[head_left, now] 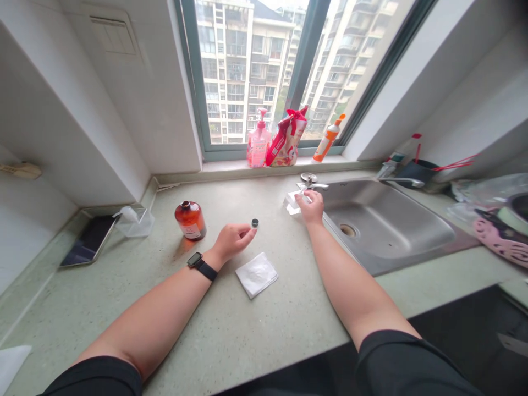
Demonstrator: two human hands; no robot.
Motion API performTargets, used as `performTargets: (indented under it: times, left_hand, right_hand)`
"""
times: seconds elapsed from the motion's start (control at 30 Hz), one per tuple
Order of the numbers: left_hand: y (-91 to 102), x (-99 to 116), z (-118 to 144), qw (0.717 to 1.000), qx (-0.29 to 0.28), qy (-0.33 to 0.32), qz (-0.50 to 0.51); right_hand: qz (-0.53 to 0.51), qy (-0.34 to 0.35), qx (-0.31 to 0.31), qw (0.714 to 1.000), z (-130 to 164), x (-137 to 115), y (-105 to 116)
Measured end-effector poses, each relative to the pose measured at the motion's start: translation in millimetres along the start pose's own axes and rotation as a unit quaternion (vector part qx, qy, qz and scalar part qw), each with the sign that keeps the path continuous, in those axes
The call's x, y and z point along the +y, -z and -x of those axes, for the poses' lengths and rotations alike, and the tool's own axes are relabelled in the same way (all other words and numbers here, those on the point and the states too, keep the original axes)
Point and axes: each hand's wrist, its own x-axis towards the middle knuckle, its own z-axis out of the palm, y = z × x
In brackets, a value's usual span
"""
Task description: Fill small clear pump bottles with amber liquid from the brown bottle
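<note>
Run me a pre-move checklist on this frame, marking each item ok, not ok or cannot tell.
1. Amber, translucent bottle upright on the speckled pale-green countertop: ok.
2. Bottle closed: not ok, its neck is open.
3. Small, round black cap-like piece gripped by the left hand: cannot tell; it shows at the fingertips, but the contact is unclear.
4. Folded square white tissue lying on the countertop, free of both hands: ok.
5. Right hand at the boxy white pack beside the stainless-steel sink: ok.
6. Right fingers gripping something: cannot tell.

Grn cntr [305, 286]: 1 amber btl [190, 221], 1 folded tissue [257, 275].
</note>
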Motion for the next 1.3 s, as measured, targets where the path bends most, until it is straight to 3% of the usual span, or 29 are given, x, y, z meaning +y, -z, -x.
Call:
performTargets:
  times: [0.17,0.33,0.4,0.53,0.7,0.8,0.97,1.13,1.3]
  left_hand:
    - [-1.3,-5,-1,0.999,0.048,0.012,0.018]
    - [-4.5,-17,-2,0.991,0.124,0.003,0.048]
    - [-4.5,-20,-1,0.989,0.14,-0.027,0.048]
    - [-0.3,-17,4,0.985,0.153,-0.082,0.01]
    - [6.9,3,15,0.986,0.134,-0.075,-0.06]
    - [11.9,12,18,0.987,0.109,-0.033,-0.114]
    - [19.3,16,32,0.976,0.091,0.042,-0.196]
    - [14.6,14,55,0.973,0.116,0.088,-0.181]
    - [17.1,7,62,0.983,0.105,0.082,-0.125]
  right_hand:
    - [-0.017,0.015,0.016,1.0,8,-18,10]
    - [-0.043,0.049,0.016,0.998,19,-62,11]
    - [-0.074,0.068,-0.014,0.995,29,-83,10]
    - [-0.13,0.045,-0.115,0.984,62,-125,4]
    - [-0.162,0.026,-0.22,0.962,107,-159,-4]
    - [-0.172,0.033,-0.262,0.949,124,-165,-9]
    - [-0.182,0.028,-0.271,0.945,140,-159,-16]
    - [-0.197,0.029,-0.301,0.933,150,-155,-20]
    - [-0.202,0.041,-0.31,0.928,153,-156,-20]
